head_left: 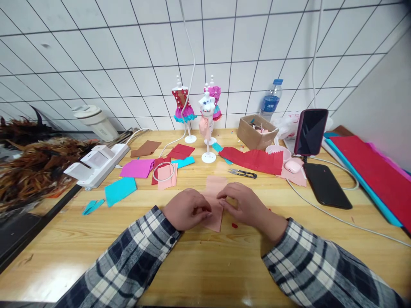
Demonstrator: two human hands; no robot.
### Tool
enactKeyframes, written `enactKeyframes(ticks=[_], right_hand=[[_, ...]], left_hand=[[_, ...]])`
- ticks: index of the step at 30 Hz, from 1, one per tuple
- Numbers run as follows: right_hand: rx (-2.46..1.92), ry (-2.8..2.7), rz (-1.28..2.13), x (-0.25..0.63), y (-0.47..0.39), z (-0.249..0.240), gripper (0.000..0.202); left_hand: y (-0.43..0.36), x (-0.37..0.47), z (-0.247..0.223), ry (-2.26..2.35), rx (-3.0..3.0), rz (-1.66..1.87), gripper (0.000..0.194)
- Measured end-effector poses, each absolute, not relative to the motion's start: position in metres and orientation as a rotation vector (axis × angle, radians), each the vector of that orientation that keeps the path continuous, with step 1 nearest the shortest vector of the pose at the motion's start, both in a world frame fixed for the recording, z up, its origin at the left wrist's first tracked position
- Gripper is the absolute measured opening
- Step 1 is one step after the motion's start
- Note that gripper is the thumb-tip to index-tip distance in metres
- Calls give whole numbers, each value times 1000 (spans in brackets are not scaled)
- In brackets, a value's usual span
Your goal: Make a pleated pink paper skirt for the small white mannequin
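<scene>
A: Where is the pink cloth (214, 219)?
B: Flat on the table (199, 265), near the middle, between the two hands. The snips (243, 173) lie beyond it, and a small red scrap (234, 225) is just beside it.
A: How do the hands stand?
B: The left hand (188, 209) is loosely curled, thumb and forefinger close together over the cloth's left part. The right hand (242, 203) is more spread, thumb and forefinger slightly apart at the right edge. I can't tell whether either has a real pinch or just touches.
A: How would it handle?
B: Light and soft, I'd judge, nothing to break. It looks thin enough to wrinkle or slide on the smooth wood if pushed.
A: So where to take hold?
B: Opposite edges, lightly, between thumb and forefinger. A fingertip pressed near the middle should keep it from drifting; hard tugging might stretch it out of shape.
</scene>
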State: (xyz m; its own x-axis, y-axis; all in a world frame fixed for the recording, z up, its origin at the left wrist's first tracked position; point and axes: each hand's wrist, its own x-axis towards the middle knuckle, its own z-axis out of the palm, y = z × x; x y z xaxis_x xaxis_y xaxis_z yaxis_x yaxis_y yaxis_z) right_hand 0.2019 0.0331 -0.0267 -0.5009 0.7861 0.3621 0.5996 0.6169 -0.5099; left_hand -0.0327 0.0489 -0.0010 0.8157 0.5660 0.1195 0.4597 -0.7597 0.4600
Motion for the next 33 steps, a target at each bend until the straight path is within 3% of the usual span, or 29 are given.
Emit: enactKeyframes(ticks=[6,10,15,18,22,33], right_hand=[[-1118,-2447,292,200,36,-32,14],[-1073,-2377,356,203,42,-34,14],[-1398,-1994,431,213,66,-35,20],[-1452,-2031,530,211,79,-38,30],[-1497,-2041,562,201,89,-42,11],[-1553,-2047,529,195,90,-41,10]], left_hand=[[60,-32,-6,1089,2570,790,19],[85,-20,-11,1196,2598,633,42],[101,-7,-15,1299,2568,418,12],[102,-7,-16,1314,2570,439,16],[103,-9,-18,1329,2579,467,21],[112,-17,-27,1293,2569,491,19]])
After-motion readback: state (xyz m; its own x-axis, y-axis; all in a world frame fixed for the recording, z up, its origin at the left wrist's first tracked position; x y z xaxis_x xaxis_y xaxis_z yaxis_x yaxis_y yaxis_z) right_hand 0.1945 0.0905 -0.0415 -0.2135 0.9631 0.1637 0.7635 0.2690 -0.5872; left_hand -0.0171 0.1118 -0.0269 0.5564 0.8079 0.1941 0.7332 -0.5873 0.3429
